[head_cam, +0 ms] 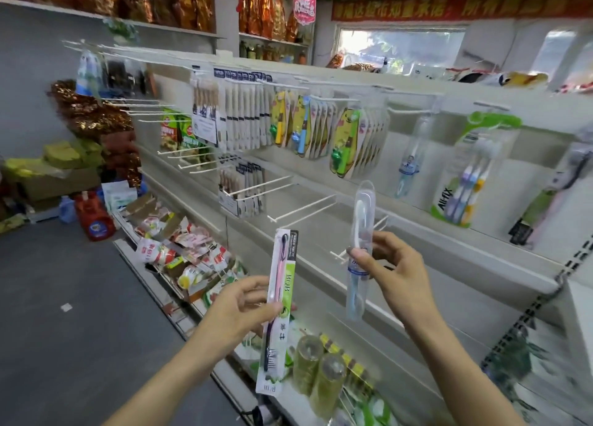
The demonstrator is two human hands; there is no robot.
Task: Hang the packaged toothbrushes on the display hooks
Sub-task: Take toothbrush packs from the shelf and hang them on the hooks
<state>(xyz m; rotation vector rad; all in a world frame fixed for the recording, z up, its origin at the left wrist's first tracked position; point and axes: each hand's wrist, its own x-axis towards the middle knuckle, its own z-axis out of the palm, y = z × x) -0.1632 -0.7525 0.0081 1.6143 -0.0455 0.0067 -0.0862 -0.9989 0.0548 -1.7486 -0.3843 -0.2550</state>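
Many packs already hung on the upper hooks (324,99), while a green-carded toothbrush pack (279,310) was pinched in the left hand (239,310) and a clear-cased toothbrush (361,249) was gripped in the right hand (394,274), both unhung.

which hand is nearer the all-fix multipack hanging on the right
Right. The right hand, holding a clear toothbrush case, is below-left of the All-Fix pack; the left hand is farther left and lower.

"BOJB" runs down the green-and-white toothbrush pack (278,310); "All-FIX" stands on the hanging multi-brush pack (467,175).
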